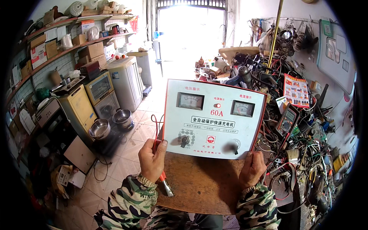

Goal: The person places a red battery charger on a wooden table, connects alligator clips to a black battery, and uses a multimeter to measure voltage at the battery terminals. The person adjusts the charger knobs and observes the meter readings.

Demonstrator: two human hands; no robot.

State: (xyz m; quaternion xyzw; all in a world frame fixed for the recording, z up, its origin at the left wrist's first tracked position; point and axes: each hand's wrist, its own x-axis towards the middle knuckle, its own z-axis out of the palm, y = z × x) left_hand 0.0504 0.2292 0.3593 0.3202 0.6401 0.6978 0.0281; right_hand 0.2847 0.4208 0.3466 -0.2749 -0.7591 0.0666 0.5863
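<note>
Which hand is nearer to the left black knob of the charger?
Left. The left hand is lower left of the knob; the right hand holds the charger at its lower right.

Glares pure white in the doorway, dims below the shelves, bending them. Casts a dark shadow toward the far edge of the worktop. Shows the white panel clearly. Goes black all around.

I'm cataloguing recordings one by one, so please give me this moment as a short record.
Left hand: the left hand grips the white-fronted meter box near its lower left corner
Right hand: the right hand grips near its lower right corner
Box front: two meters, two dark knobs
Below: brown wooden top
Right side: multimeter, tangled cables
</note>
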